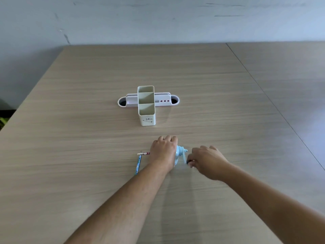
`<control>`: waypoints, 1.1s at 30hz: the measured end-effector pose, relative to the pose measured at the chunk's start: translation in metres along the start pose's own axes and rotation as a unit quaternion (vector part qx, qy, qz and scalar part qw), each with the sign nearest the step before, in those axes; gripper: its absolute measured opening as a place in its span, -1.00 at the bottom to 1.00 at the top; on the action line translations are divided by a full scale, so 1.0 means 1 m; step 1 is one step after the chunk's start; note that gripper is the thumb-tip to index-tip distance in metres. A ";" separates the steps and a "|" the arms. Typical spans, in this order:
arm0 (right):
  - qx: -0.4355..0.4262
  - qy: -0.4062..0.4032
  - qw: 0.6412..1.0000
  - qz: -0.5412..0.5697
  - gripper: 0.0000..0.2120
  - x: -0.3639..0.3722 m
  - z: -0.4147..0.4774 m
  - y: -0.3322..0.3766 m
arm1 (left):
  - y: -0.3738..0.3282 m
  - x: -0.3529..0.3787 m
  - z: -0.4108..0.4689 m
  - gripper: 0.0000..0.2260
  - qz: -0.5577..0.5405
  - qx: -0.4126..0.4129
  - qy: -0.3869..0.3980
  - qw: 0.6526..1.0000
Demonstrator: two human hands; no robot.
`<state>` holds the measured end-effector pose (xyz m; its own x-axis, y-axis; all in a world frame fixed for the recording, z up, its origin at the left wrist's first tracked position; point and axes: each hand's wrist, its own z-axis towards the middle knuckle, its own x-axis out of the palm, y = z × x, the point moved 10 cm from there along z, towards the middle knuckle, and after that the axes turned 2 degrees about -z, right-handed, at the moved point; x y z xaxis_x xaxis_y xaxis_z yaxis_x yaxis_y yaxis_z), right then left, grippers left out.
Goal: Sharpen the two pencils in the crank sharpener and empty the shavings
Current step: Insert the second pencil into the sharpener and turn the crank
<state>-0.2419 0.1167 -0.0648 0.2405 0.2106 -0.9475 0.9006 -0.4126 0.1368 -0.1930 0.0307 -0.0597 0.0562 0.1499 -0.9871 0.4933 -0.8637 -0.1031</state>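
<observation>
Head-mounted view of a pale wood-grain laminate table point(88, 103) set against a whitish wall point(158, 20). Near the table's front centre, the person's left hand point(163, 152) lies palm-down over the light blue plastic crank sharpener point(179, 153), fingers curled over its far side, so that most of the body is hidden and only its right end shows. From that end a light blue crank arm point(184, 156) slopes down toward the viewer. The right hand point(206, 162) is closed on the dark knob at the crank's lower end point(188, 162), pinched between thumb and fingertips.

A short pencil with a red-and-white patterned barrel point(144, 153) lies horizontal, projecting leftward from beneath the left hand; whether its hidden end sits in the sharpener cannot be told. A second, blue patterned pencil point(138, 164) lies loose on the table just left of the left wrist, running from near the first pencil's outer end back toward the viewer.

Farther back, well apart from the hands, stands a cream rectangular pen holder with three open compartments point(146, 110), in front of and partly overlapping a low white-and-lilac oblong desk organiser point(165, 100) with round openings at both ends.
</observation>
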 end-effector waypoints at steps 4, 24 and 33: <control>0.047 -0.029 0.997 0.047 -0.76 -0.042 0.042 -0.020 | -0.003 -0.003 -0.001 -0.48 0.006 0.027 0.003 1.000; 0.088 0.040 0.995 -0.020 -0.75 0.029 0.051 -0.016 | 0.001 -0.001 -0.001 -0.46 -0.007 -0.008 0.011 1.000; 0.034 0.009 0.999 0.005 -0.79 -0.040 0.050 -0.018 | -0.002 -0.003 -0.004 -0.45 0.001 0.023 0.004 1.000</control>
<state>-0.2859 0.0710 -0.0437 0.2569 0.2224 -0.9405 0.8719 -0.4731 0.1263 -0.1907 0.0337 -0.0560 0.0643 0.1512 -0.9864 0.4520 -0.8856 -0.1063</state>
